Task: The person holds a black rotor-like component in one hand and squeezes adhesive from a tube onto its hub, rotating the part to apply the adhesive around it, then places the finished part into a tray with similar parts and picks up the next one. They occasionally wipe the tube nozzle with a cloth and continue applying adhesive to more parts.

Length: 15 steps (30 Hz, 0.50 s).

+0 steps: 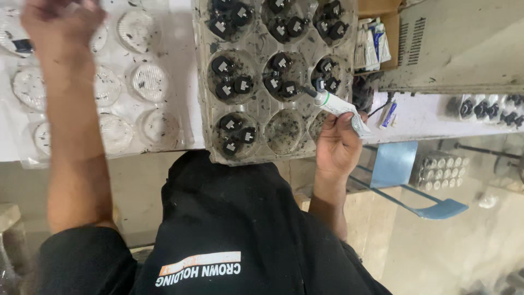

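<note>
The picture looks upside down, because the camera looks straight down past the person's black shirt (240,229).

The right hand (339,143) is curled tight around a small soft tube (341,109). The tube is white with a green band near its thin dark tip. The tip points into a round cup at the right edge of a plastic tray (275,76), just beside some little black parts (326,82).

The tray is thin and see-through, with round cups in rows. It looks dirty, with lots of dark specks and smears. Most cups hold two or three little black parts, each with a small shiny grey square on top. The cup at the middle of the near row (284,131) has only specks in it. The tray lies on a white table (180,82), and its near edge hangs a bit over the table's edge.

The left hand (61,22) is up at the far side, over another clear tray (114,93). This one has round bumpy cups that look ribbed and pale. The hand is blurry, so I cannot tell if it holds anything or how far it is open.

Past the dirty tray stands a brown cardboard box (382,33) with more small tubes (371,46) in it. Beside it sits a grey metal box (458,43) with slots in its side. A blue metal stool (404,175) stands on the floor below.
</note>
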Each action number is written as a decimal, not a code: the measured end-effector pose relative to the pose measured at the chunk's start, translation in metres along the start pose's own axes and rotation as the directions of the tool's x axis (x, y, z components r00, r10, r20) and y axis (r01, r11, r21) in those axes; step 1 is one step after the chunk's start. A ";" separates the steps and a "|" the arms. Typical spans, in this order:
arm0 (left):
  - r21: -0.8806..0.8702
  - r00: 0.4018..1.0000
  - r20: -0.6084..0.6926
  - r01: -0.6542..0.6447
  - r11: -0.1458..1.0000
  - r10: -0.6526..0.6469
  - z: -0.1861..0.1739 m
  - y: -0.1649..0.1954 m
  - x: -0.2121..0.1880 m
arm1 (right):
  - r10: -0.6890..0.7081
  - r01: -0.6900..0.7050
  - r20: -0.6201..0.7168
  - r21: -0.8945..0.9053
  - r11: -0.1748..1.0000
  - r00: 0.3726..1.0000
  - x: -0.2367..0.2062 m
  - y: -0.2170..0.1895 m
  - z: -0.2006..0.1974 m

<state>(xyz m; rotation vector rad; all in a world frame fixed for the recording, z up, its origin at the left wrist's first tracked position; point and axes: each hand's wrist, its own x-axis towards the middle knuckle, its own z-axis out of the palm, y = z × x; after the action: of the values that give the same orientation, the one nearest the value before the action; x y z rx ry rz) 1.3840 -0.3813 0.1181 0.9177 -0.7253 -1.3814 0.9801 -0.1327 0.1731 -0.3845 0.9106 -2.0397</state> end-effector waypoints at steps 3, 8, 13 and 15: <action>-0.163 0.985 0.162 0.089 0.983 -0.062 0.052 -0.024 -0.056 | -0.148 0.169 0.162 -0.125 0.978 0.976 -0.003 -0.006 0.022; -0.240 0.957 0.266 0.184 0.953 -0.118 0.149 -0.012 -0.151 | -0.357 0.477 0.405 -0.248 0.843 0.842 -0.012 -0.025 0.041; -0.115 0.930 0.364 0.096 0.989 -0.048 0.198 0.004 -0.194 | -0.470 0.658 0.519 -0.268 0.704 0.714 -0.018 -0.046 0.032; -0.082 0.925 0.379 0.048 0.995 -0.013 0.206 0.002 -0.201 | -0.438 0.703 0.576 -0.388 0.596 0.690 -0.023 -0.057 0.025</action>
<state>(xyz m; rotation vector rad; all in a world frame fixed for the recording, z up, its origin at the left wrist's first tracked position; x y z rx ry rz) 1.1901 -0.2052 0.2377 0.5958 -0.9329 -1.6286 0.9749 -0.1050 0.2326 -1.6235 1.2281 -2.0367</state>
